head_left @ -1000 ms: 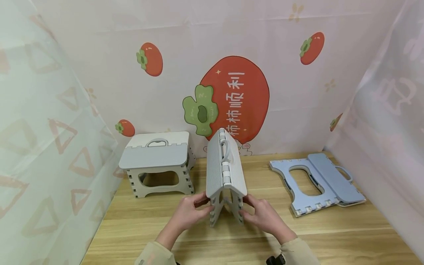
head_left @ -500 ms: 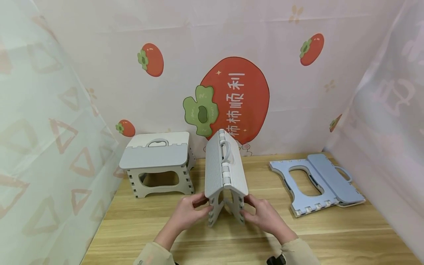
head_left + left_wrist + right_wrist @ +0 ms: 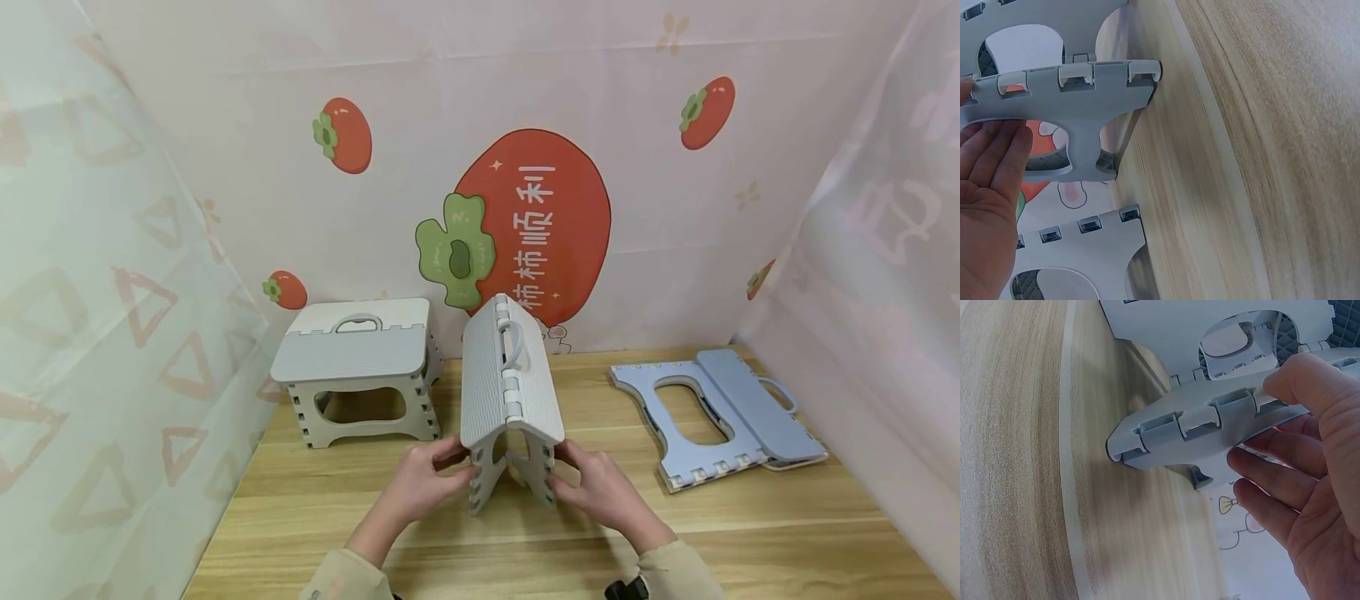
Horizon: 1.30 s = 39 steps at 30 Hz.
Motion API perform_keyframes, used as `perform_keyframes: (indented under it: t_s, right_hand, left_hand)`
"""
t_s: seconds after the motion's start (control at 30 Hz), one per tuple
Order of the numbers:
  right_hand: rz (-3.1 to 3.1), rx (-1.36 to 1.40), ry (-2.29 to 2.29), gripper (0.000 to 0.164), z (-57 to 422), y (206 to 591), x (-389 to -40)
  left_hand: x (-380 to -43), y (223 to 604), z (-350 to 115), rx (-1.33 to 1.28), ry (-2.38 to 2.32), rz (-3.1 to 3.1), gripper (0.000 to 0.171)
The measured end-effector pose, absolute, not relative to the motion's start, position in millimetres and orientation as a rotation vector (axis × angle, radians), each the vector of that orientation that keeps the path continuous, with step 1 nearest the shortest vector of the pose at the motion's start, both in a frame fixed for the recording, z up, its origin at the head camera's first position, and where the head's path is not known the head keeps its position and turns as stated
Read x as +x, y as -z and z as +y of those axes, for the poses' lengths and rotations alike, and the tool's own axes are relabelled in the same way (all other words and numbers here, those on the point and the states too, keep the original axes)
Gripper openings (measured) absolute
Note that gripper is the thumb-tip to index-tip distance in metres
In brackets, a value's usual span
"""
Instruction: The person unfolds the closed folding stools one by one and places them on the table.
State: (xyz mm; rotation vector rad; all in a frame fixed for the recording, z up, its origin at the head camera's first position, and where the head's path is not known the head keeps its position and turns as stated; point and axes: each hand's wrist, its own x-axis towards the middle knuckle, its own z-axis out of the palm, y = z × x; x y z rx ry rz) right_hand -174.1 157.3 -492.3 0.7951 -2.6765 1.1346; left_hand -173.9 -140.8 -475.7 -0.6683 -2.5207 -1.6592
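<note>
A grey-and-white folding stool stands half folded at the middle of the table, its two top halves sloping like a roof with the handle along the ridge. My left hand grips its left leg panel, thumb at the front edge. In the left wrist view, that hand's fingers reach behind the panel near its cutout. On the opposite side my right hand holds the right leg panel. The right wrist view has the thumb on the notched edge of that panel, with fingertips beneath it.
A similar grey-and-white stool stands fully unfolded at the left. A blue folding stool lies flat at the right. The wooden table meets a fruit-printed cloth backdrop behind and cloth at both sides.
The middle stool's top halves and leg panels have spread slightly wider apart. Both hands keep hold of the panels and have moved outward a little with them.
</note>
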Motion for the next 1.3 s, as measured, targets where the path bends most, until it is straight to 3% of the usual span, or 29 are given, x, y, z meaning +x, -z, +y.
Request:
perform_keyframes:
  t_s: [1.3]
  right_hand:
    - [-2.703, 0.77, -1.143, 0.042, 162.0, 491.8, -174.9]
  left_hand:
    - [-175.4, 475.3, -149.6, -0.678, 1.604, -2.559, 0.038]
